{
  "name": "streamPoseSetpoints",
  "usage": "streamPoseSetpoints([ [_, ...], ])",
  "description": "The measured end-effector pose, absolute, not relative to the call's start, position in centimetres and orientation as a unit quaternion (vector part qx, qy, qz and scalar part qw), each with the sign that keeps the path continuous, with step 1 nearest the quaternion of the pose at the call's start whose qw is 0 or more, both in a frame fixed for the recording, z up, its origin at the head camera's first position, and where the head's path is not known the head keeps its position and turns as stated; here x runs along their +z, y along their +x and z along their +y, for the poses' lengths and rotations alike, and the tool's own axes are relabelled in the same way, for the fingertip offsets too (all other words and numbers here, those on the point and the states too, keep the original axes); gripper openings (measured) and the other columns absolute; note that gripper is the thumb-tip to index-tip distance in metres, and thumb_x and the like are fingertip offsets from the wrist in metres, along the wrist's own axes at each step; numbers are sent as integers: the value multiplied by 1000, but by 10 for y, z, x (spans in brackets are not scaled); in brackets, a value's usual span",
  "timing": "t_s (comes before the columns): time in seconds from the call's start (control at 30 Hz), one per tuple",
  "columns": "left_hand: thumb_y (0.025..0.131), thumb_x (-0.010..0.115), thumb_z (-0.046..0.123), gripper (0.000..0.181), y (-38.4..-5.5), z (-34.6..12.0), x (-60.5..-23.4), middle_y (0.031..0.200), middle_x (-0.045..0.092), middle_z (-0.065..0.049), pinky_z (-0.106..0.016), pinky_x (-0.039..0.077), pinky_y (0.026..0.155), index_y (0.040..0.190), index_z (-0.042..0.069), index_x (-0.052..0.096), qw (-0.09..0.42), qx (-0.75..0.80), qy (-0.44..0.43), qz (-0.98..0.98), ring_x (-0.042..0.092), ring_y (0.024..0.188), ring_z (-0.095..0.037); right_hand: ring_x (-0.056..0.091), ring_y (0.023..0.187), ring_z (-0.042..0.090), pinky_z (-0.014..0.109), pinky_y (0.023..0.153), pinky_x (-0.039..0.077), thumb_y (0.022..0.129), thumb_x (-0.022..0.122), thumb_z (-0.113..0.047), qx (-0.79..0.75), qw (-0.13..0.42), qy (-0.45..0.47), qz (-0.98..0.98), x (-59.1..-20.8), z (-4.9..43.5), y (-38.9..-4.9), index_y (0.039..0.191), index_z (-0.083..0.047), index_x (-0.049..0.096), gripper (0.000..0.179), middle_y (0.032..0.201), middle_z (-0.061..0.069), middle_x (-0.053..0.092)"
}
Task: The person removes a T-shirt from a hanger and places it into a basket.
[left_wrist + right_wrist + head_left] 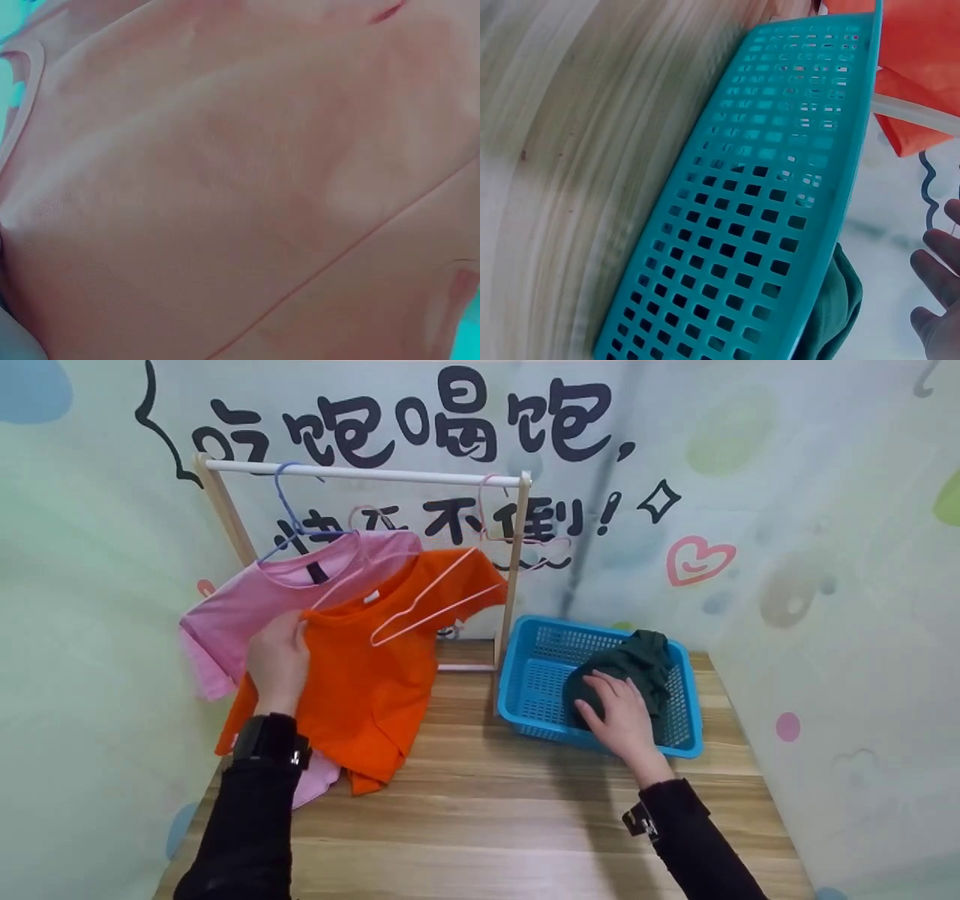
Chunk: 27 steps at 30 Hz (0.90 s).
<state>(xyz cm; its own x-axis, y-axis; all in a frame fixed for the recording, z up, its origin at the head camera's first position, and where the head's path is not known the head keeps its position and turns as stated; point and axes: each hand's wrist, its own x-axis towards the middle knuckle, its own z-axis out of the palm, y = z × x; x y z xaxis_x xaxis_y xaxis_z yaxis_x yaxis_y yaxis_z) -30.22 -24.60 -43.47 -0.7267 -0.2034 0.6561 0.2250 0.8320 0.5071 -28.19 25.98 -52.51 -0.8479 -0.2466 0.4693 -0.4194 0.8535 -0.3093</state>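
In the head view, my left hand (279,660) pinches the shoulder of an orange T-shirt (360,682). A pale pink hanger (442,619) goes with this shirt; one end lies outside, across the shirt's front. Behind it, a pink T-shirt (247,592) hangs by a blue hanger (283,499). My right hand (619,712), fingers spread, is over a dark green garment (649,660) in a blue basket (525,720). The right wrist view shows those fingers (937,274) beyond the basket's rim. Shirt cloth (240,165) fills the left wrist view.
A rack with a white rail (405,475) and wooden posts (513,570) stands at the back. Another pink hanger (484,510) hangs at its right end. The wooden table (480,825) is bounded by printed curtains, with the basket right of the rack.
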Motion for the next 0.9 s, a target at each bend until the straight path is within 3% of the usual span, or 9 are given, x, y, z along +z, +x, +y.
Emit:
streamPoseSetpoints([
  [0.17, 97, 60, 2, 11, -294, -256, -465, 98, 69, -22, -54, 40, 85, 103, -1, 69, 386, -293, -12, -874, 61, 93, -44, 51, 127, 33, 57, 112, 26, 97, 64, -32, 207, 212, 187, -937, -529, 261, -281, 131, -4, 60, 44, 138, 16, 56],
  [0.57, 95, 61, -1, 14, -274, -271, -518, 101, 70, -22, -64, 26, 105, 105, -3, 70, 379, -332, -4, -864, 61, 99, -45, 51, 128, 32, 56, 112, 27, 96, 67, -28, 225, 210, 206, -929, -534, 251, -278, 130, -3, 61, 42, 137, 16, 57],
  [0.73, 91, 62, -7, 14, -263, -273, -535, 98, 70, -24, -61, 32, 101, 103, -5, 70, 393, -358, -29, -847, 62, 95, -46, 49, 130, 33, 59, 110, 30, 94, 69, -25, 241, 220, 245, -913, -538, 238, -276, 133, -2, 59, 46, 140, 17, 55],
  [0.9, 88, 63, -11, 14, -253, -275, -553, 91, 70, -23, -54, 40, 88, 98, -5, 70, 427, -353, -52, -831, 63, 84, -44, 47, 133, 33, 58, 109, 30, 94, 69, -26, 246, 225, 277, -901, -541, 224, -275, 138, -3, 56, 51, 142, 17, 53],
])
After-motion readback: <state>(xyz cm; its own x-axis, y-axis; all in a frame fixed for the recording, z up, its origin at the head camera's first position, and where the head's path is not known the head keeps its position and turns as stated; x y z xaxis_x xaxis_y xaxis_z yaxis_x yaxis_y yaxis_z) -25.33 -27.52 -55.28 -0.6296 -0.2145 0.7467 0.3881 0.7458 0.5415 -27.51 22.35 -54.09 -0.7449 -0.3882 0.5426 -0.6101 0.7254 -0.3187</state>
